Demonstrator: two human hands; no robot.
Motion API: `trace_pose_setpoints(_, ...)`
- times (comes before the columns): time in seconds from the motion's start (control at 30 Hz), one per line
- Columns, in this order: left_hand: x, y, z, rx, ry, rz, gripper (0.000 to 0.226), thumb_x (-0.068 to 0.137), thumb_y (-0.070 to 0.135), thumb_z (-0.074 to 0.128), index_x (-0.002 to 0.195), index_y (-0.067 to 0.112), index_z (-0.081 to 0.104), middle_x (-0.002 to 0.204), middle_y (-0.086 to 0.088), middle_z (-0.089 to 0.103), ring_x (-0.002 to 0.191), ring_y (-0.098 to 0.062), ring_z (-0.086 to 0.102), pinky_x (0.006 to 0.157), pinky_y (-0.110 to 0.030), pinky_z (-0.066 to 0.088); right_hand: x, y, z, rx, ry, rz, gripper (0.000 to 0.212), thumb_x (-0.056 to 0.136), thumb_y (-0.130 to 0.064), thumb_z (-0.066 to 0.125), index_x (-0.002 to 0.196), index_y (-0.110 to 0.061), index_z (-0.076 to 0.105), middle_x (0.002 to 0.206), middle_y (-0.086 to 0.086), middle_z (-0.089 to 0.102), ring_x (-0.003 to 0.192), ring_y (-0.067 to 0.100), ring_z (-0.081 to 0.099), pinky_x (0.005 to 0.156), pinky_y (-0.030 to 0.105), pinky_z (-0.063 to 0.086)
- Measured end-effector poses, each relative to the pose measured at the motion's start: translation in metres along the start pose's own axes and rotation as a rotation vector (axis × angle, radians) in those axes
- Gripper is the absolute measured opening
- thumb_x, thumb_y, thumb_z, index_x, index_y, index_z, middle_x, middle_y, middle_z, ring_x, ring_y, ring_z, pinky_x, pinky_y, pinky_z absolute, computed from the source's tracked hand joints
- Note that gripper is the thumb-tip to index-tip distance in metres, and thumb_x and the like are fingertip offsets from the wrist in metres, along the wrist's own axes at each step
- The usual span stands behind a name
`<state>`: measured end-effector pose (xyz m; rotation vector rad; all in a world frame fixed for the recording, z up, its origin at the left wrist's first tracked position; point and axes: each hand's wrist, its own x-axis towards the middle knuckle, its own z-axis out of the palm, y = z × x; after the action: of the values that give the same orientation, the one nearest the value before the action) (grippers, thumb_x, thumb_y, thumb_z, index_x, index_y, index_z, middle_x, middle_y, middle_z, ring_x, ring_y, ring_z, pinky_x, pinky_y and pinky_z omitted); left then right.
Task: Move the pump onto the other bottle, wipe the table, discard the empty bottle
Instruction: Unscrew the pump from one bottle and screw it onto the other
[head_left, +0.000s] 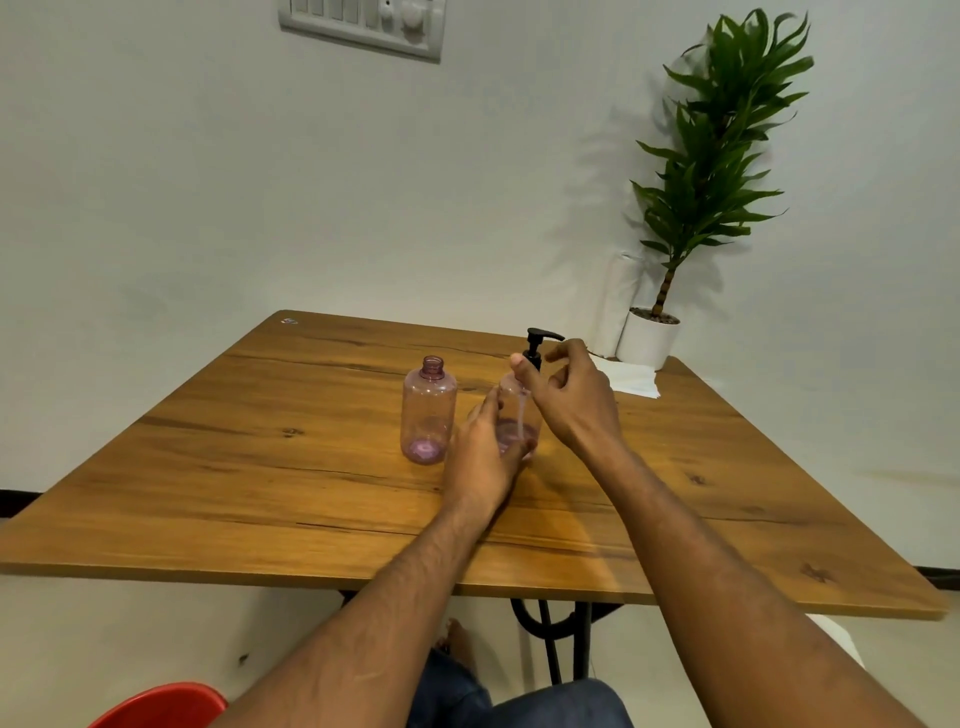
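Observation:
Two clear pink bottles stand near the middle of the wooden table (260, 467). The left bottle (428, 410) is uncapped, its neck bare. The right bottle (514, 415) carries a black pump (537, 345), whose tube runs down inside. My left hand (485, 452) grips the lower body of the right bottle from the near side. My right hand (569, 395) is at the pump's collar, thumb and fingers curled around it; the pump head sticks up above my fingers.
A folded white tissue (631, 379) lies on the far right of the table. A potted green plant (649, 338) stands at the far right corner beside a white paper roll (615, 301). A red object (161, 704) sits low at the left, under the table edge.

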<state>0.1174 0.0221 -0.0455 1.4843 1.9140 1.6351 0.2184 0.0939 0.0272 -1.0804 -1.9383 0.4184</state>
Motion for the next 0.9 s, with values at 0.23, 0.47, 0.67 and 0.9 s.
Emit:
trace_pose_setpoints(0.23,0.001,0.003,-0.001,0.001,-0.012,0.012,0.078,0.091,0.023,0.077,0.159,0.02,0.039,0.141,0.001,0.062,0.122,-0.014,0.062,0.104,-0.039,0.055,-0.001,0.0,0.0,-0.004,0.023,0.024,0.035,0.09,-0.057,0.072,0.101,-0.025,0.067,0.08,-0.008,0.062,0.071,0.009,0.057,0.06,0.03,0.042)
trace_pose_setpoints(0.47,-0.012,0.0,0.005,-0.137,-0.065,-0.039,0.072,0.096,0.019,0.071,0.159,0.027,0.038,0.135,0.002,0.065,0.101,-0.009,0.072,0.089,-0.036,0.063,-0.014,0.006,0.004,0.021,-0.015,-0.009,0.031,0.096,-0.046,0.062,0.122,-0.028,0.064,0.095,-0.003,0.055,0.078,0.009,0.052,0.065,0.028,0.039)
trace_pose_setpoints(0.67,-0.003,0.004,-0.002,-0.07,-0.032,-0.011,0.08,0.094,0.02,0.073,0.162,0.026,0.031,0.143,0.002,0.059,0.113,-0.012,0.068,0.095,-0.038,0.061,-0.013,-0.008,0.009,-0.04,0.161,0.031,0.038,0.088,-0.061,0.071,0.097,-0.025,0.059,0.094,-0.009,0.053,0.079,0.004,0.052,0.061,0.025,0.039)
trace_pose_setpoints(0.9,-0.001,0.006,-0.001,-0.05,-0.026,-0.014,0.08,0.093,0.02,0.074,0.161,0.023,0.033,0.145,0.0,0.058,0.112,-0.013,0.067,0.095,-0.038,0.06,-0.01,-0.008,0.009,0.098,0.073,0.044,0.036,0.097,-0.036,0.069,0.131,-0.022,0.069,0.124,-0.005,0.068,0.109,0.012,0.066,0.089,0.036,0.058)
